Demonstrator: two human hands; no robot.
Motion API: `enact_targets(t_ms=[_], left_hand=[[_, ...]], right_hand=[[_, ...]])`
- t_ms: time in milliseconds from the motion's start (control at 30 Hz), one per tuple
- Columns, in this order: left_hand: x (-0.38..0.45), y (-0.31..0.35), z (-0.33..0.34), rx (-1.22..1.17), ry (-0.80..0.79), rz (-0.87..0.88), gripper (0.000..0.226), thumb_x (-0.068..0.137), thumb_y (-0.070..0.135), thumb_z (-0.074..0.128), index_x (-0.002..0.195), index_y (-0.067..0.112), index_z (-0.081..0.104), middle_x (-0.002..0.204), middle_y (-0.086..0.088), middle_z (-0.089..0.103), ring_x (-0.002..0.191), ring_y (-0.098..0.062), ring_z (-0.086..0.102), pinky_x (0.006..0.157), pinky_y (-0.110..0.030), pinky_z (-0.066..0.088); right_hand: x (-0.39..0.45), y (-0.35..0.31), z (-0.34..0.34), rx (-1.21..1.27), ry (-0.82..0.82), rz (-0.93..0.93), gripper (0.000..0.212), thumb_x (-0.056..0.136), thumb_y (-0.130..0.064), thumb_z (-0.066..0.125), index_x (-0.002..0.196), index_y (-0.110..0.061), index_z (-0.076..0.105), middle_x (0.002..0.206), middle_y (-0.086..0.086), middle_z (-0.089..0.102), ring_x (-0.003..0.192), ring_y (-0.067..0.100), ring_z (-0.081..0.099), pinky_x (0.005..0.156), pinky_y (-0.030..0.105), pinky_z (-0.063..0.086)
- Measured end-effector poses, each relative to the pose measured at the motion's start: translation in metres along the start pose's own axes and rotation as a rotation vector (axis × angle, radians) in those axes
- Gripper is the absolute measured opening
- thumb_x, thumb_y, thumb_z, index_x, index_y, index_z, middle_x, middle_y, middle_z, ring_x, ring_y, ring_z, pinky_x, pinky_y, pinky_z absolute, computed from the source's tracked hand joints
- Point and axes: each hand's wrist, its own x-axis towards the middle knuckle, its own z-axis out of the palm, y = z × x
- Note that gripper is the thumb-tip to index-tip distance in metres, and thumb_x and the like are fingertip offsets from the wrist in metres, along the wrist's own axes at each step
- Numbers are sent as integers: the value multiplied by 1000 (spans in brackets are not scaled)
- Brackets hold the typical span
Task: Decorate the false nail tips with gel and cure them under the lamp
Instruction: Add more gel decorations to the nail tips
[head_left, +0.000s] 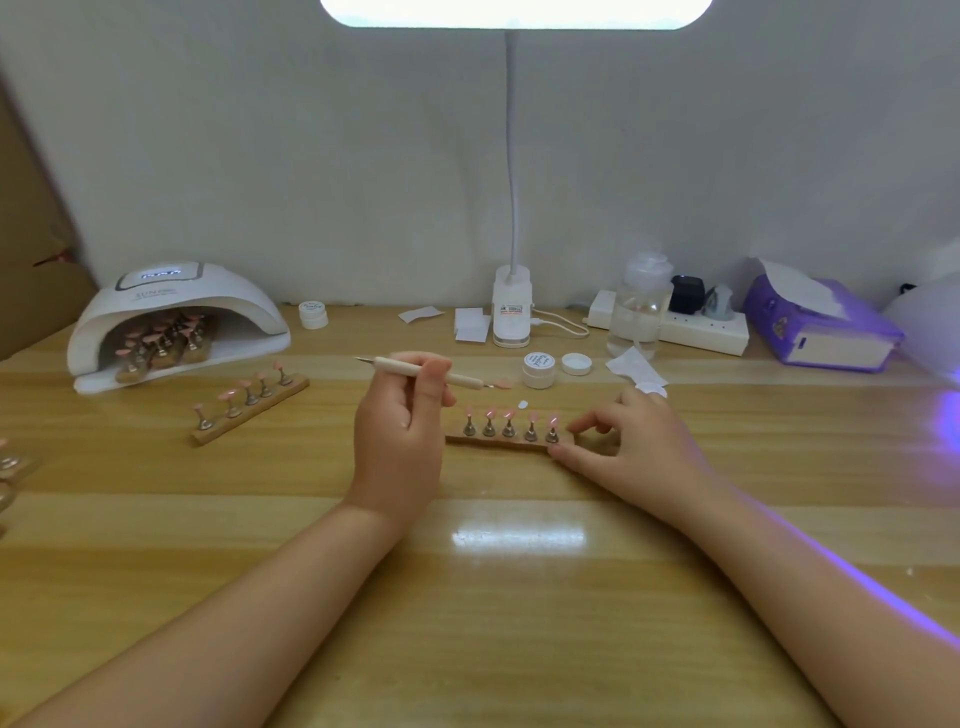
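At the centre of the frame a wooden strip (506, 441) carrying five pink nail tips (511, 414) on metal stands is steadied at its right end by the fingertips of the right hand (631, 447), thumb and forefinger curled against the wood. A double-ended tool (415, 370) is gripped in the left hand (402, 436), held above the strip, its brush end pointed toward the open gel jar (539, 369). If the strip is nudged, a tip may be tipped off its stand; if the left hand is lowered carelessly, wet gel may be smeared. At upper left, further strips sit inside the curing lamp (176, 317), so crowding could be caused there.
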Motion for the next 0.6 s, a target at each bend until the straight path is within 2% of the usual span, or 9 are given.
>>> enact_targets(t_ms=[167, 367, 433, 500, 567, 600], left_hand=[[0, -3, 1, -44, -3, -58, 17, 100, 28, 44, 90, 29, 57, 69, 12, 60, 70, 2, 58, 67, -11, 45], [-2, -4, 2, -96, -38, -65, 26, 96, 36, 35, 94, 31, 60, 70, 6, 64, 72, -2, 60, 69, -14, 46], [-1, -5, 3, -100, -40, -68, 26, 96, 38, 35, 93, 32, 60, 72, 7, 66, 73, -3, 61, 69, -15, 47], [-1, -6, 3, -99, -43, -60, 25, 95, 40, 35, 93, 32, 59, 74, 9, 66, 73, -4, 61, 69, -15, 47], [-1, -7, 3, -105, -44, -59, 26, 93, 44, 36, 92, 32, 59, 74, 10, 66, 73, -4, 60, 69, -16, 47], [-1, -7, 3, -109, -44, -57, 27, 92, 46, 36, 92, 32, 59, 73, 10, 66, 72, -5, 60, 69, -16, 47]], right_hand=[[3, 3, 2, -1, 10, -6, 30, 77, -56, 64, 95, -33, 70, 82, -16, 42, 93, 15, 45, 81, 32, 40], [1, 2, -1, -17, 37, -18, 34, 78, -52, 63, 103, -30, 69, 83, -11, 44, 94, 15, 43, 81, 31, 39], [-1, 0, -8, 18, 161, -36, 35, 76, -48, 60, 100, -24, 69, 79, -11, 43, 87, 14, 43, 75, 28, 34], [-1, 0, -17, 15, 368, -32, 36, 71, -39, 56, 98, -16, 65, 77, -8, 44, 81, 16, 42, 69, 26, 27], [1, 5, -24, -18, 493, 57, 38, 72, -32, 61, 104, -12, 59, 85, -3, 48, 84, 18, 43, 71, 27, 28], [2, 9, -25, -35, 497, 124, 44, 71, -30, 64, 109, -10, 55, 92, 0, 50, 89, 21, 45, 76, 30, 33]])
